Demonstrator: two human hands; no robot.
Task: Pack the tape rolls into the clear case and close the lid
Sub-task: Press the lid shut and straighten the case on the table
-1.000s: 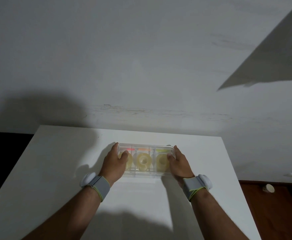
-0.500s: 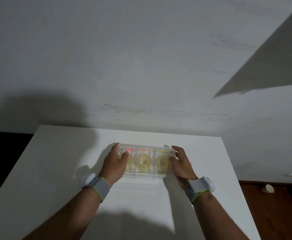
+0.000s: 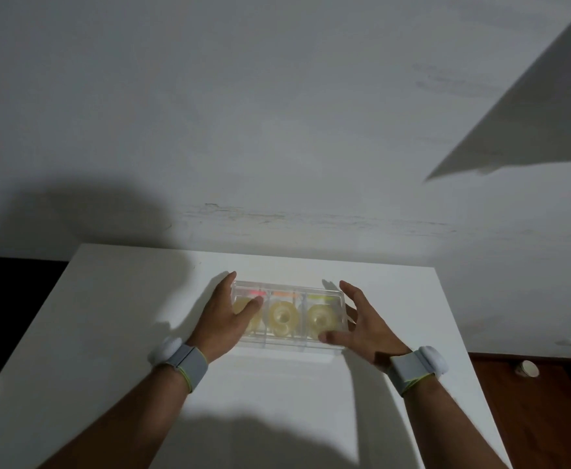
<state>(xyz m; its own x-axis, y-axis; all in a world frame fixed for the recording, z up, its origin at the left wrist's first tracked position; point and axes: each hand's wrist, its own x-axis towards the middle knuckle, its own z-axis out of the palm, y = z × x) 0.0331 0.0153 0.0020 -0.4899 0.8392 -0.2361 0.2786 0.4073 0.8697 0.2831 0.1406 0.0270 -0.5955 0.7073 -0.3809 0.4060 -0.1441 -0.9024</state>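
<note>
A clear plastic case (image 3: 287, 289) lies flat on the white table (image 3: 108, 316), its lid down. Three yellowish tape rolls show through it side by side; the middle roll (image 3: 281, 318) and the right roll (image 3: 321, 318) are plain to see, while the left roll (image 3: 242, 304) is partly under my fingers. My left hand (image 3: 225, 319) rests on the case's left end, thumb on the lid. My right hand (image 3: 362, 328) hovers just off the right end, fingers spread, holding nothing.
A pale wall (image 3: 277, 130) rises behind the table's far edge. Dark space lies past the left edge. Brown floor (image 3: 531, 418) with a small round object (image 3: 526, 368) is beyond the right edge. Both wrists wear grey bands.
My right hand has come off the case's right end and opened, drifting slightly right and toward me. The left hand and the case stay where they were.
</note>
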